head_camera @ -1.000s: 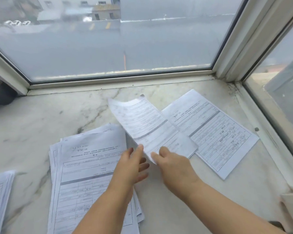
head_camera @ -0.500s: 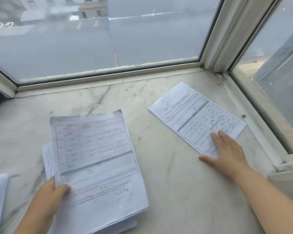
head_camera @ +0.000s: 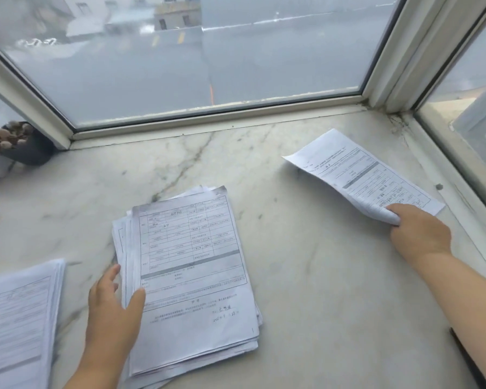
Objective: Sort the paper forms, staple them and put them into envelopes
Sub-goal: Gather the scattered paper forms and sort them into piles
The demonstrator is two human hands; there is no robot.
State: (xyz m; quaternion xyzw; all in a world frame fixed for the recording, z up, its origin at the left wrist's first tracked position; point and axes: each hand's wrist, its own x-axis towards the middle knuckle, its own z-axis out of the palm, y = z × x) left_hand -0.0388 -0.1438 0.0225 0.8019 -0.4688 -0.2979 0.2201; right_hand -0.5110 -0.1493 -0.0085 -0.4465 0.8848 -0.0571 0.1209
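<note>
Marble window ledge [head_camera: 306, 276], corner bay, grey street outside the glass.
Left hand [head_camera: 112, 307] relaxed, thumb resting on middle form stack [head_camera: 191, 276]; right hand [head_camera: 420, 234] pinching lifted corner of forms [head_camera: 357, 175] over by the frame.

I see a tabletop [head_camera: 306, 276] of pale marble, polished smooth, grey-veined, with a dull sheen. The stack [head_camera: 191, 265] under my left hand [head_camera: 110, 307] is thin matt white paper printed with grey grids, edges ragged; so is the sheet [head_camera: 359, 175] curling at my right hand [head_camera: 418, 234]. The window frame [head_camera: 216, 122] looks painted, off-white and grimy; its glass [head_camera: 208, 57] is hazy.
</note>
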